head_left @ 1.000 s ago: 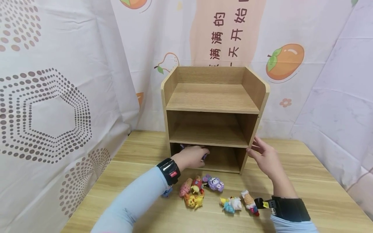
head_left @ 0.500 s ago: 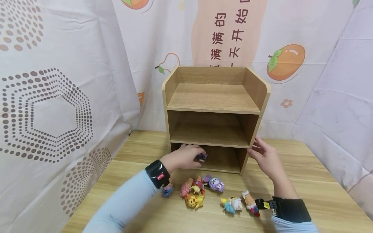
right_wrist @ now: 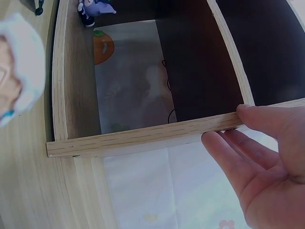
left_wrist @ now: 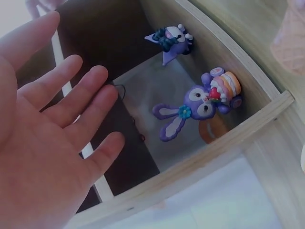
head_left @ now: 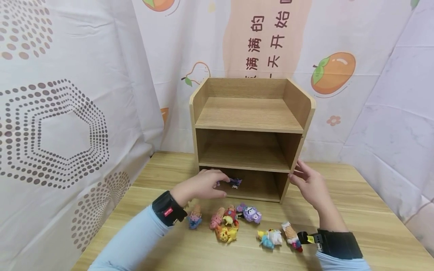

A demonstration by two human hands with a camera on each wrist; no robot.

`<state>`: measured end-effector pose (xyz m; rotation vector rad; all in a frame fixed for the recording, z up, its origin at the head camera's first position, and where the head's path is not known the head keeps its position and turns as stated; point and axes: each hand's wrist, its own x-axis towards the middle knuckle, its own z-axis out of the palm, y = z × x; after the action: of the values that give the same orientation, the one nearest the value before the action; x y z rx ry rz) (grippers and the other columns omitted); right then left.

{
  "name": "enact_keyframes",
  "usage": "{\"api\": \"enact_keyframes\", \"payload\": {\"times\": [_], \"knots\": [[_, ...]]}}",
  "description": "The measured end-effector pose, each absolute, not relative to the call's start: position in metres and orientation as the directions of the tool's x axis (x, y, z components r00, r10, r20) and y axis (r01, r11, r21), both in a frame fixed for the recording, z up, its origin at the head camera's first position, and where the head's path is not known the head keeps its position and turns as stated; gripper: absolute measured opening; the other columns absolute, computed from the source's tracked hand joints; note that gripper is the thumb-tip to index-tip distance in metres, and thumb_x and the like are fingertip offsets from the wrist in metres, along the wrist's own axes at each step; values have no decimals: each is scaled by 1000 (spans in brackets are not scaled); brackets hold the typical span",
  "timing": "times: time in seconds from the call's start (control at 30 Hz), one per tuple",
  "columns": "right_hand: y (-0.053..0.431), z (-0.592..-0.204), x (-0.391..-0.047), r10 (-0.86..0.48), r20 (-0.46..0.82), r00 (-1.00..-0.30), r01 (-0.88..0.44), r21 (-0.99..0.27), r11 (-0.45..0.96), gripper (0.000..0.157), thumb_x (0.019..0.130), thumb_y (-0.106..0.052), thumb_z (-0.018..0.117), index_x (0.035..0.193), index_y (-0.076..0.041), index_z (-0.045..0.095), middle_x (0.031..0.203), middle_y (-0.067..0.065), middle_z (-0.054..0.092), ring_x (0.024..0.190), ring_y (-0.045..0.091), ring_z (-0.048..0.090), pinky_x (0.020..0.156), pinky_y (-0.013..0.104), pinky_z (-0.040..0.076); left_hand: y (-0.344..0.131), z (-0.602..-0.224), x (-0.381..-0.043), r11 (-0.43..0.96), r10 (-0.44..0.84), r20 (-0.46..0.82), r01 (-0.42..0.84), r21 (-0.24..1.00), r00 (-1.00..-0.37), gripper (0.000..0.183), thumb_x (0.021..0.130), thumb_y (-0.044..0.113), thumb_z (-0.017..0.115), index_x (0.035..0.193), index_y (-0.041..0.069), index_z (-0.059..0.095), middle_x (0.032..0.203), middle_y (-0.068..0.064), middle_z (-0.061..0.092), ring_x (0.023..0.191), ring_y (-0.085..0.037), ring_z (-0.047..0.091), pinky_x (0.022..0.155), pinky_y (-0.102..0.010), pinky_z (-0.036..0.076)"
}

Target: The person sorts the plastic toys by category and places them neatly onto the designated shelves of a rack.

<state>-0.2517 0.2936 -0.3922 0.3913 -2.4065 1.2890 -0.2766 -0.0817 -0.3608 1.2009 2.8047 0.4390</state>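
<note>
My left hand point(head_left: 202, 184) is at the front of the small wooden shelf's point(head_left: 249, 113) bottom compartment, fingers loosely extended and holding nothing. In the left wrist view, two toy figurines stand inside that compartment: a purple bunny figurine point(left_wrist: 196, 102) with a cake, and a purple figurine with dark trim point(left_wrist: 177, 42). Both are apart from the fingers; in the head view the hand hides most of the bunny. My right hand point(head_left: 310, 184) grips the front edge of the shelf's right side panel, thumb point(right_wrist: 259, 118) on the front and fingers along the outer side.
On the table point(head_left: 346, 195) before the shelf lie several figurines, among them a yellow one point(head_left: 226, 234), a lilac one point(head_left: 251, 214), a white-and-teal one point(head_left: 270, 238), an ice-cream-cone one point(head_left: 291, 236) and a blue-and-pink one point(head_left: 194, 218). Printed cloth hangs behind.
My left hand has let go of the purple figurine with dark trim and drawn back to the left, leaving it standing in the bottom compartment. My right hand keeps its place.
</note>
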Motion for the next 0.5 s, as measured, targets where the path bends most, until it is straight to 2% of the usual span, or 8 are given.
{"api": "enact_keyframes", "payload": {"times": [0.17,0.23,0.4,0.5], "knots": [[294,-392,-251,-64,455,-888,-412,-727,550,69,97,1,67,157,-1,34,142,32,52,121,48,58,77,11,52,-89,-360,-272,638,720,70,699,322,-690,46,96,37,70,135,14,64,129,-1,64,104,-12,63,100,-41,45],[294,-391,-252,-63,455,-888,-411,-725,553,69,97,0,67,157,-1,34,142,32,52,121,48,57,78,12,52,-90,-360,-271,629,723,70,697,345,-687,46,96,36,69,136,13,63,133,-2,63,110,-16,64,99,-39,48],[294,-392,-252,-57,448,-892,-400,-728,557,68,97,-1,67,157,-2,34,143,31,51,122,48,57,79,12,52,-89,-360,-268,609,728,69,689,393,-682,45,97,35,68,136,13,63,139,-3,61,136,-28,49,110,-43,41],[294,-393,-252,-56,447,-893,-398,-724,563,68,98,-2,66,157,-2,34,143,30,52,122,47,57,79,12,52,-87,-359,-266,602,730,64,685,410,-680,45,97,35,68,135,12,64,139,-3,61,141,-28,44,112,-43,39]]}}
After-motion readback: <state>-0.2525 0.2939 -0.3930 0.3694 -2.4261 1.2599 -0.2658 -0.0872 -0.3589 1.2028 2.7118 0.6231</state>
